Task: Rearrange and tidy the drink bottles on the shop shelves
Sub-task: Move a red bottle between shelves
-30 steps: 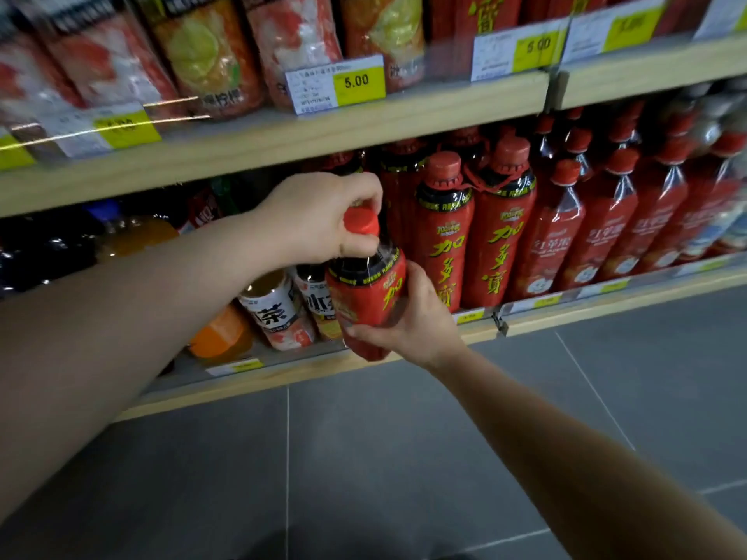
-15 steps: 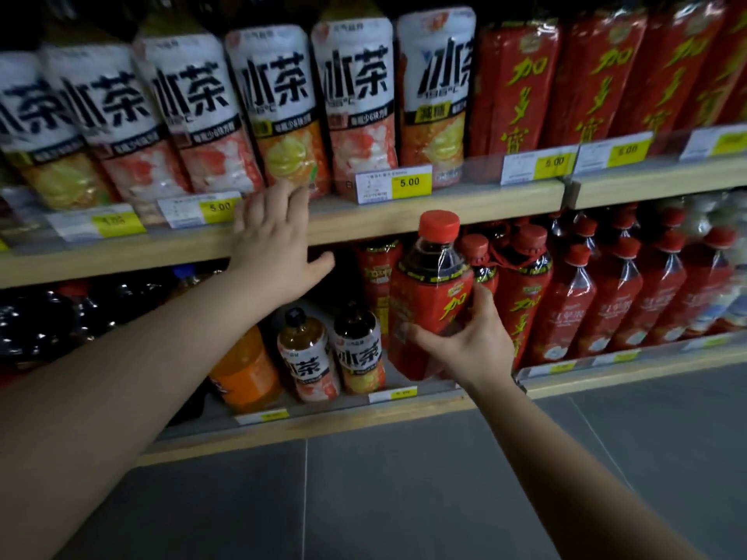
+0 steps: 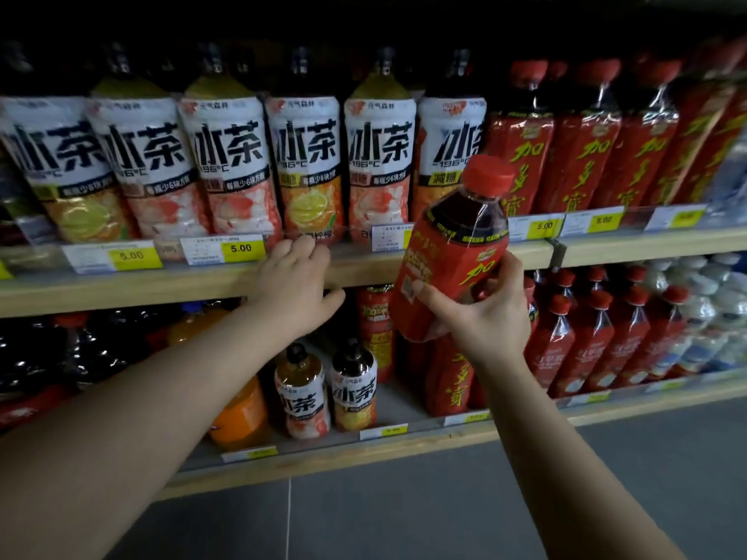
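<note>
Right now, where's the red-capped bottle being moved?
Head view, right of centre: the red bottle is in the right hand, tilted, off the shelves, before the upper shelf edge.

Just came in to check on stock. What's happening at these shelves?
A person is tidying drinks. The right hand holds a red bottle tilted in the air before the shelves. The left hand rests on the upper shelf's edge, empty, below the tea bottles.

Six large white-labelled tea bottles (image 3: pixel 226 167) are lined up along the upper shelf (image 3: pixel 161 284). Two small tea bottles (image 3: pixel 353 388) are stood on the lower shelf (image 3: pixel 323 458). One orange bottle (image 3: pixel 238 414) is seen. Two hands (image 3: pixel 293 289) are counted.
</note>
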The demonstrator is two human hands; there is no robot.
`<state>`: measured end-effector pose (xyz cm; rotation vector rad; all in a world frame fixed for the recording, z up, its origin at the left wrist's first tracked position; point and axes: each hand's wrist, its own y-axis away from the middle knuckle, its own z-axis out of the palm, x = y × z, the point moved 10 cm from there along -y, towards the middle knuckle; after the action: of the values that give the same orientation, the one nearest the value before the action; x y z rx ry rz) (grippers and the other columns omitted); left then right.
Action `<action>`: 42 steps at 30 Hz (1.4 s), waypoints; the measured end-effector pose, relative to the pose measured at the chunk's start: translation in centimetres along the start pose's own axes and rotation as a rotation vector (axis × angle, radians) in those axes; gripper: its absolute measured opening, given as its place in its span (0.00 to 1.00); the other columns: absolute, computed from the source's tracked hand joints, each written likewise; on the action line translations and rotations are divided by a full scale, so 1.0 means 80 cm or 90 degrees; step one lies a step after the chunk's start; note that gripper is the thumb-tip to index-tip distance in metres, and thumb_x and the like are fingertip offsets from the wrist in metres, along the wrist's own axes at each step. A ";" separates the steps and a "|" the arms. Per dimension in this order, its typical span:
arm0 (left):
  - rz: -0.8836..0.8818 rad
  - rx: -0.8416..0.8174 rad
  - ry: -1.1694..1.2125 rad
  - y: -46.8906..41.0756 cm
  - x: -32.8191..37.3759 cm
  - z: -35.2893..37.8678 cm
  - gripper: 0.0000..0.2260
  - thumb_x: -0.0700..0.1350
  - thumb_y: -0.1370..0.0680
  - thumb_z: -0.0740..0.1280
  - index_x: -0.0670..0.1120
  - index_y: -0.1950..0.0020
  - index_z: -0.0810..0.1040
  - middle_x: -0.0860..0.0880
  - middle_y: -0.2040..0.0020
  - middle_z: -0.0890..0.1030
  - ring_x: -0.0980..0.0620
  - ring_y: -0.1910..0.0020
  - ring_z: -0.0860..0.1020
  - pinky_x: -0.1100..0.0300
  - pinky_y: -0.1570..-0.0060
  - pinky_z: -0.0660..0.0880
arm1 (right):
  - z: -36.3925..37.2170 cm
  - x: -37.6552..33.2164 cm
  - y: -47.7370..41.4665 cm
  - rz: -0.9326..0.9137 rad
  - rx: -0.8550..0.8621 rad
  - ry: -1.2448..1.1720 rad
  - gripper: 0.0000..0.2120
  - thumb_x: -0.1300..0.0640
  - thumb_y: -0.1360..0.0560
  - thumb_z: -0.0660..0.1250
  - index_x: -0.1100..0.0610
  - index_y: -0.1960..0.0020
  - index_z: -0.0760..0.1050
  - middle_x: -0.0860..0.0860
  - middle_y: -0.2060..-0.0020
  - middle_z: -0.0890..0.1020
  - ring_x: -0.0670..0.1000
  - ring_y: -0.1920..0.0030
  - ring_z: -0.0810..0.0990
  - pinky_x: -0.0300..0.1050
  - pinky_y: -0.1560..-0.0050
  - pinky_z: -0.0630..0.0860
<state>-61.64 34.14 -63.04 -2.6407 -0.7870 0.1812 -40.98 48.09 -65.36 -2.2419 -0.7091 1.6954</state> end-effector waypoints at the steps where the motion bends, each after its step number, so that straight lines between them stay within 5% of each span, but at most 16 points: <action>1: 0.009 -0.019 0.008 -0.009 0.006 -0.004 0.23 0.57 0.26 0.63 0.44 0.37 0.71 0.45 0.40 0.70 0.43 0.39 0.68 0.51 0.44 0.69 | -0.007 -0.008 -0.008 -0.003 0.013 0.003 0.45 0.23 0.51 0.69 0.40 0.39 0.64 0.36 0.51 0.75 0.42 0.50 0.75 0.44 0.52 0.70; 8: 0.128 -0.132 0.069 -0.040 0.113 0.009 0.25 0.56 0.27 0.65 0.47 0.33 0.72 0.44 0.36 0.72 0.42 0.38 0.70 0.49 0.43 0.72 | -0.056 -0.032 -0.059 0.013 0.058 0.019 0.49 0.25 0.52 0.71 0.42 0.36 0.64 0.41 0.44 0.78 0.44 0.45 0.77 0.48 0.47 0.74; 15: 0.164 -0.154 0.036 -0.076 0.143 0.000 0.17 0.55 0.24 0.61 0.47 0.43 0.79 0.47 0.52 0.78 0.46 0.53 0.77 0.57 0.63 0.73 | -0.095 -0.033 -0.094 -0.015 0.160 -0.103 0.46 0.32 0.48 0.78 0.44 0.36 0.63 0.39 0.44 0.76 0.39 0.45 0.76 0.42 0.46 0.76; 22: 0.235 -0.177 0.052 -0.095 0.176 0.004 0.17 0.55 0.25 0.61 0.47 0.45 0.80 0.49 0.50 0.81 0.48 0.53 0.78 0.54 0.57 0.77 | -0.099 -0.037 -0.143 -0.010 0.178 -0.137 0.47 0.33 0.46 0.77 0.47 0.34 0.63 0.40 0.44 0.75 0.37 0.46 0.76 0.37 0.48 0.75; 27: 0.201 -0.178 0.090 -0.108 0.167 0.008 0.16 0.59 0.27 0.62 0.50 0.52 0.83 0.52 0.52 0.82 0.50 0.55 0.78 0.53 0.56 0.79 | -0.069 -0.035 -0.170 0.008 0.145 -0.051 0.51 0.31 0.47 0.76 0.48 0.32 0.59 0.45 0.40 0.75 0.47 0.40 0.75 0.53 0.41 0.75; 36: 0.174 -0.109 0.162 -0.104 0.154 0.015 0.13 0.57 0.30 0.64 0.54 0.51 0.82 0.54 0.50 0.81 0.50 0.49 0.77 0.55 0.55 0.76 | -0.017 -0.008 -0.193 0.055 0.102 0.132 0.53 0.31 0.42 0.73 0.54 0.26 0.57 0.51 0.31 0.66 0.55 0.35 0.71 0.50 0.48 0.70; 42: 0.187 -0.083 0.186 -0.095 0.150 0.019 0.17 0.57 0.30 0.65 0.55 0.43 0.80 0.56 0.44 0.78 0.50 0.44 0.75 0.57 0.53 0.71 | -0.013 -0.011 -0.196 0.051 0.135 0.207 0.52 0.32 0.38 0.71 0.56 0.24 0.54 0.55 0.31 0.65 0.58 0.31 0.62 0.55 0.37 0.65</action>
<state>-55.76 47.12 -61.61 -2.8067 -0.3242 -0.1818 -43.83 61.09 -57.01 -2.3382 -0.3520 1.3191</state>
